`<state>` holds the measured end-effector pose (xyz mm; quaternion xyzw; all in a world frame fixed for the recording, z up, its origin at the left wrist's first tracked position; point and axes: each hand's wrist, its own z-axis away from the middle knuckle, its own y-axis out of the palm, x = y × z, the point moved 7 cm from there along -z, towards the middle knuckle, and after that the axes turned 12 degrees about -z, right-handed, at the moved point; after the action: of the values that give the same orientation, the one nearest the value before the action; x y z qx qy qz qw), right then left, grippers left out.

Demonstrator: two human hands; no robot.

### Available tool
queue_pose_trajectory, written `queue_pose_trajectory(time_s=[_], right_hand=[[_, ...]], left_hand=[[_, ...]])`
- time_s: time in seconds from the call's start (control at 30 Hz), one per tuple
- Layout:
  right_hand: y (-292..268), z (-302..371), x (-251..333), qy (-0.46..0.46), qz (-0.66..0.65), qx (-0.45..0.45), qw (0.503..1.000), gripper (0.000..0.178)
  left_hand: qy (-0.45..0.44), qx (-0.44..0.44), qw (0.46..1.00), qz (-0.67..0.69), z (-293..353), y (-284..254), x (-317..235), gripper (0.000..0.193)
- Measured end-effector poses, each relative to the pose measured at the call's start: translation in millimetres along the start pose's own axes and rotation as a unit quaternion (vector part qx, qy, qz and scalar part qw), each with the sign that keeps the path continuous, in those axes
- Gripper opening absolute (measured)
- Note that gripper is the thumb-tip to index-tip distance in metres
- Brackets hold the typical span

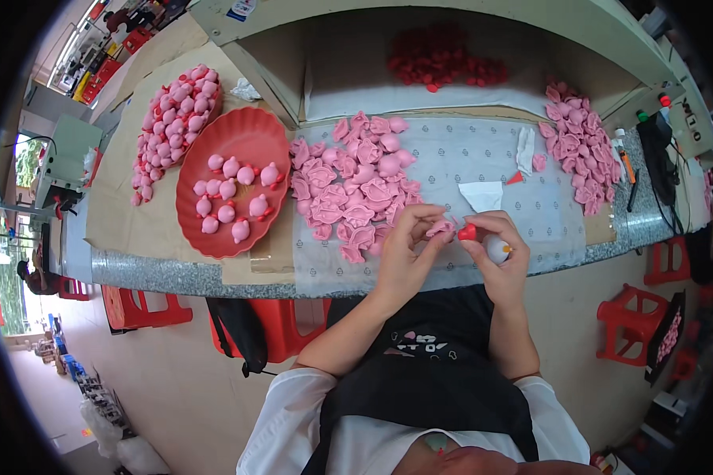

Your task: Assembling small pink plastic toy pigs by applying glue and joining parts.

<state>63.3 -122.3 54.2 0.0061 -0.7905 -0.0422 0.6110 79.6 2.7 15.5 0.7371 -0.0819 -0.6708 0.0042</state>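
Observation:
Over the front of the bench, my left hand (408,257) pinches a small pink molded piece (440,228). Close beside it, my right hand (501,265) holds a small glossy red part (467,232) between thumb and finger. A white bottle with a yellow tip (498,249) is tucked in that same hand. The red part and the pink piece nearly meet; whether they touch I cannot tell. Just beyond my left hand lies a heap of pink ruffled pieces (356,194). Left of it, a red scalloped tray (242,131) bears several round pink pieces with red parts.
More pink-and-red pieces (174,119) are piled at the far left. Red parts (444,59) lie under the shelf (483,16). Another pink heap (582,150) sits at the right, near an orange pen (627,168). White paper scraps (483,195) rest beyond my right hand.

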Motion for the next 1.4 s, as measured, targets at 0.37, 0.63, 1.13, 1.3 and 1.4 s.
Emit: queue_pose_trajectory(time_s=[0.37, 0.63, 1.13, 1.3, 1.4], right_hand=[[0, 9, -24, 0.09, -0.126, -0.011, 0.988, 0.023], [1, 19, -18, 0.022, 0.006, -0.038, 0.999, 0.022], [11, 20, -36, 0.183, -0.144, 0.012, 0.972, 0.021], [13, 24, -34, 0.183, -0.166, 0.048, 0.968, 0.018], [17, 24, -34, 0.2, -0.164, 0.069, 0.964, 0.017]], left_hand=[[0.023, 0.006, 0.998, -0.056, 5, -3, -7, 0.016], [0.166, -0.019, 0.95, -0.265, 9, -4, -38, 0.016], [0.117, 0.004, 0.97, -0.215, 9, -5, -28, 0.007], [0.12, 0.044, 0.929, -0.348, 8, -5, -21, 0.023], [0.214, 0.03, 0.882, -0.418, 10, -2, -27, 0.026]])
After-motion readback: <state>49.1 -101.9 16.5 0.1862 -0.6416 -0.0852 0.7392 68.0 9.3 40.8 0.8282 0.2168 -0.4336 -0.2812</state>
